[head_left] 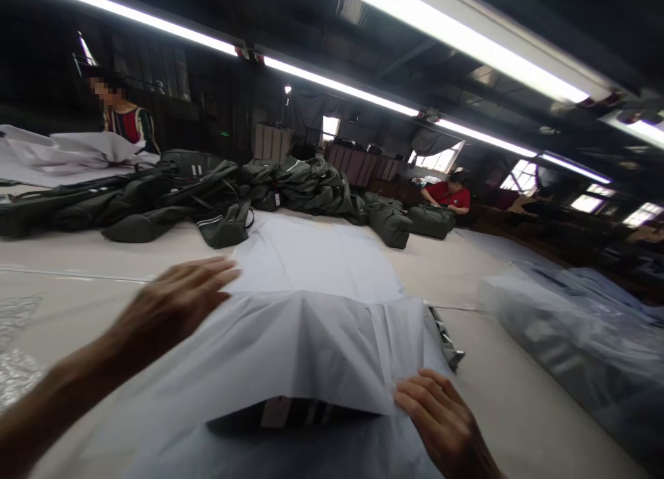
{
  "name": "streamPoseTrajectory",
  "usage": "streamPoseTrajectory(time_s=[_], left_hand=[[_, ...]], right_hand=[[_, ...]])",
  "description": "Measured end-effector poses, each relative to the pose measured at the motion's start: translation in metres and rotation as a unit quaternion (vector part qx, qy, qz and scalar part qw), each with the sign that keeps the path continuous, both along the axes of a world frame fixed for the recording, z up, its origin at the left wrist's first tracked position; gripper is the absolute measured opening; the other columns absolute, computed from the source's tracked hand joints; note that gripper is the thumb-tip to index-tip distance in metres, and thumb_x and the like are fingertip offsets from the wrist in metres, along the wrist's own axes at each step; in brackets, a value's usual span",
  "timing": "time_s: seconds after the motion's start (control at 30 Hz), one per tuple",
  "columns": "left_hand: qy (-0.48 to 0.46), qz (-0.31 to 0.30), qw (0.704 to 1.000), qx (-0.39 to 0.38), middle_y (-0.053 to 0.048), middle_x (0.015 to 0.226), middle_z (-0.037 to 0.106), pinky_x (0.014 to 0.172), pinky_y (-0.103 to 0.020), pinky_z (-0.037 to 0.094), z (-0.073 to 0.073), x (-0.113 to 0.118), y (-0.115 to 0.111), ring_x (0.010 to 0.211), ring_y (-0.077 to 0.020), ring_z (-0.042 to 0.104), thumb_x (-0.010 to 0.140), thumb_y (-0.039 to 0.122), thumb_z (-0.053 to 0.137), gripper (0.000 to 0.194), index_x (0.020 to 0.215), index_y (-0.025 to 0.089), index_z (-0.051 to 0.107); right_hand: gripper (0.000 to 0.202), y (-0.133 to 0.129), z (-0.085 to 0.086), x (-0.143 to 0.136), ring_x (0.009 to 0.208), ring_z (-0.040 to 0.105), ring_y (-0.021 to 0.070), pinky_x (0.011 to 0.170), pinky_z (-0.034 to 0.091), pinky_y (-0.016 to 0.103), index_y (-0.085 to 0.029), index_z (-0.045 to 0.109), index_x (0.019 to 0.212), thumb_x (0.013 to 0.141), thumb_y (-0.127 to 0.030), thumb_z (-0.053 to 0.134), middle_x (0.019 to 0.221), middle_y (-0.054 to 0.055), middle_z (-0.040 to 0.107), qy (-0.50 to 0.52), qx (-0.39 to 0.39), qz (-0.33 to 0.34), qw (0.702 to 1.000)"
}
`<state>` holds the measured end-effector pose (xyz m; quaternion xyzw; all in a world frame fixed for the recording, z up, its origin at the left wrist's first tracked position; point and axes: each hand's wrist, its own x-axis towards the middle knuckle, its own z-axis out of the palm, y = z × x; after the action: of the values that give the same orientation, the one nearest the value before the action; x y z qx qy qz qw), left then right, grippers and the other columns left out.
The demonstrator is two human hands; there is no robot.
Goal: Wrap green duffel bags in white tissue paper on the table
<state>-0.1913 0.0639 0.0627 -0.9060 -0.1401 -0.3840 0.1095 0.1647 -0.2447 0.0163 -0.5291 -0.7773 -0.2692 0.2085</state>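
A thin white sheet (332, 334) is draped over a dark bag (298, 413) in front of me. Only a strip of the bag shows under the sheet's near edge, with pale stripes and a whitish tag; the remainder is hidden. My left hand (176, 299) hovers over the sheet's left side, fingers stretched out and slightly blurred. At the near right, my right hand (443, 420) has bent fingers on the sheet's edge, pinching it; the thumb is hidden. Beyond the bulge, more white material lies flat on the table (436, 271).
Dark green bags (311, 185) are heaped along the far side. Clear plastic covers a stack (560, 348) on the right. Crinkled clear plastic (18, 354) lies at left. Two people, one in striped clothing (129, 123), one in red (451, 195), are beyond the table.
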Motion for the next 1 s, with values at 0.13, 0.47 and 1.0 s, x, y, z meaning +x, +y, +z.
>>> streamPoseTrajectory(time_s=[0.13,0.47,1.0], left_hand=[[0.147,-0.179,0.972,-0.035,-0.006,0.154,0.041,0.120,-0.050,0.023,0.006,0.167,-0.063,0.145,-0.0267,0.030,0.098,0.053,0.048,0.057,0.148,0.026,0.039],[0.353,-0.182,0.906,-0.145,-0.011,0.160,0.025,0.118,-0.059,0.015,-0.085,0.247,-0.079,0.148,-0.0348,0.020,0.093,0.069,0.039,0.076,0.156,0.031,0.018],[0.368,-0.159,0.897,-0.185,-0.009,0.162,0.021,0.121,-0.055,0.006,-0.081,0.250,-0.087,0.149,-0.0324,0.016,0.090,0.071,0.041,0.083,0.157,0.031,0.012]], right_hand=[[0.029,0.004,-0.017,-0.001,0.084,0.068,0.0144,0.096,0.047,0.034,-0.020,0.066,0.096,0.091,-0.005,0.042,0.089,0.002,0.073,0.010,0.012,0.022,1.000],[0.031,-0.021,-0.102,0.097,0.092,0.072,0.0205,0.080,0.059,0.028,-0.027,0.066,0.113,0.085,-0.039,0.069,0.104,0.004,0.075,0.362,0.009,-0.061,0.930],[0.039,0.048,-0.078,0.156,0.082,0.061,0.0204,0.077,0.049,0.030,-0.018,0.070,0.087,0.070,-0.052,0.079,0.084,0.002,0.071,0.822,-0.173,0.001,0.543]])
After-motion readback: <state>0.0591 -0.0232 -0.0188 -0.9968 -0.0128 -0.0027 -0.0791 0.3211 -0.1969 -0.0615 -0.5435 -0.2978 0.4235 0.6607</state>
